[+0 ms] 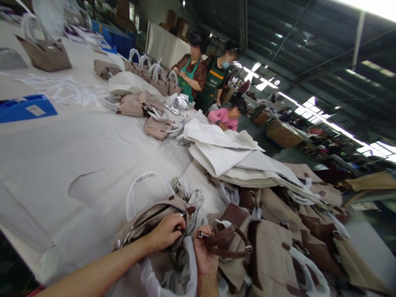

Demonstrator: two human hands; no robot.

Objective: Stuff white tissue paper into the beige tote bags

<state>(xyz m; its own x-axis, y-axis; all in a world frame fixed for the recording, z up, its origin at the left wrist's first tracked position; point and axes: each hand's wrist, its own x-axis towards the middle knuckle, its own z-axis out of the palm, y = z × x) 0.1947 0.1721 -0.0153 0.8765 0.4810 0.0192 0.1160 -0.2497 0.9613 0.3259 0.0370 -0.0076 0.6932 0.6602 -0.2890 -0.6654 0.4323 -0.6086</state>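
Note:
A beige handbag (145, 220) with white-wrapped handles lies at the table's near side, its opening towards me. My left hand (168, 232) is closed at the bag's rim, its fingers curled round a dark brown part there. Just to the right, my right hand (206, 252) is closed on a brown leather strap (227, 241) with metal buckles. The strap hangs looped to the right of the fingers. Crumpled grey stuffing (193, 198) shows behind the bag. One wrapped handle (190, 264) curves below my hands.
More beige and brown handbags (275, 251) are heaped to the right. White sheets (229, 156) lie over part of that heap. Further off on the table are more bags (130, 105), white strips (62, 88) and a blue bin (27, 108). Several people stand or sit beyond the table.

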